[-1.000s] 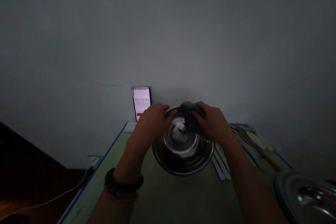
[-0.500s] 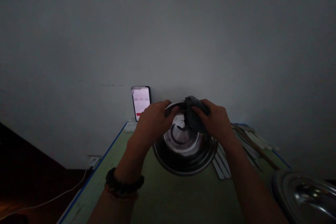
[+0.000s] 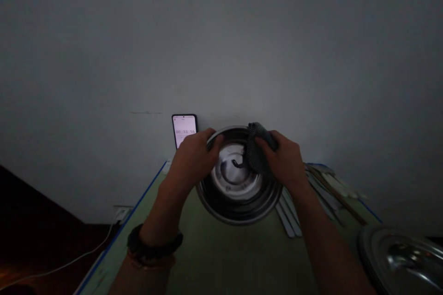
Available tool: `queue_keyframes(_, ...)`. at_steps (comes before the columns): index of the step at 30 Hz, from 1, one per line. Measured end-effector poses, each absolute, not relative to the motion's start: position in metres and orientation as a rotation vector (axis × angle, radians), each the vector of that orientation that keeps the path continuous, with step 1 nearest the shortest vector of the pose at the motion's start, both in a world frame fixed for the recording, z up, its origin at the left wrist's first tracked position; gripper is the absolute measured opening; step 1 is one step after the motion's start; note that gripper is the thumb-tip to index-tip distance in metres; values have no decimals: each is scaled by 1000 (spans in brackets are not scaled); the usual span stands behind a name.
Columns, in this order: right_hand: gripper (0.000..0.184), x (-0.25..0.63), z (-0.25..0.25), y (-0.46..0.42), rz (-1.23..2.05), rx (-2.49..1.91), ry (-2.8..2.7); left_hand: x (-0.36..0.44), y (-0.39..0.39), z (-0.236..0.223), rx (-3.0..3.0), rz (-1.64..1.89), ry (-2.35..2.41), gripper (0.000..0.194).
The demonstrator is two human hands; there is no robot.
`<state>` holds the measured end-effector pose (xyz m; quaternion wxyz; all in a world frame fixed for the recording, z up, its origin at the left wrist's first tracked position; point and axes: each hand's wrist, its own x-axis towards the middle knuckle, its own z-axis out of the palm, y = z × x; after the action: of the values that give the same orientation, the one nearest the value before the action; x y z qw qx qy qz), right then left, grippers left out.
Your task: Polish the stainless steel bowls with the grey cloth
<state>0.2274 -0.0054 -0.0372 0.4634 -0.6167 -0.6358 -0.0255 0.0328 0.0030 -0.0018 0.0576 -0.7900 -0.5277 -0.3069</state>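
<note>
A shiny metal basin is held up above the table, its inside tilted toward me. My left hand grips its rim at the upper left, thumb over the edge. On the upper right, my right hand pinches a dark grey cloth over the rim; part of the cloth hangs inside the basin. The right fingertips behind the rim are hidden by the cloth and basin.
A phone showing a running timer leans on the wall behind. Pale flat strips lie right of the basin, with several long utensils beyond. More metalware stands front right. The table meets the wall.
The basin has shifted slightly left and up. My left hand has moved left along with it, while my right hand still pinches the cloth at the rim.
</note>
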Motion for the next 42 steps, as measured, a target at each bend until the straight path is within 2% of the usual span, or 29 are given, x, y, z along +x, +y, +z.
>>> queue_keyframes(5, 18, 221, -34, -8, 63, -1332, -1807, 37, 2, -6, -2612, -821, -1388, 29)
queue_keyframes(11, 29, 224, -32, -7, -60, -1585, -1558, 37, 1, -2, -2330, -1031, -1615, 33)
queue_keyframes(14, 29, 231, -33, -8, -91, -1674, -1553, 37, 1, -2, -2240, -962, -1695, 36)
queue_keyframes(21, 20, 227, -29, -13, 83, -1451, -1899, 40, -1, -8, -2662, -664, -1438, 31)
queue_keyframes(31, 28, 232, -30, -10, -65, -1661, -1607, 35, 1, -3, -2432, -723, -1746, 35)
queue_keyframes(36, 21, 225, -28, -12, 83, -1477, -1774, 36, -1, -4, -2593, -682, -1534, 33)
queue_keyframes(42, 24, 222, -29, -10, 35, -1495, -1768, 39, 1, -6, -2535, -741, -1541, 33)
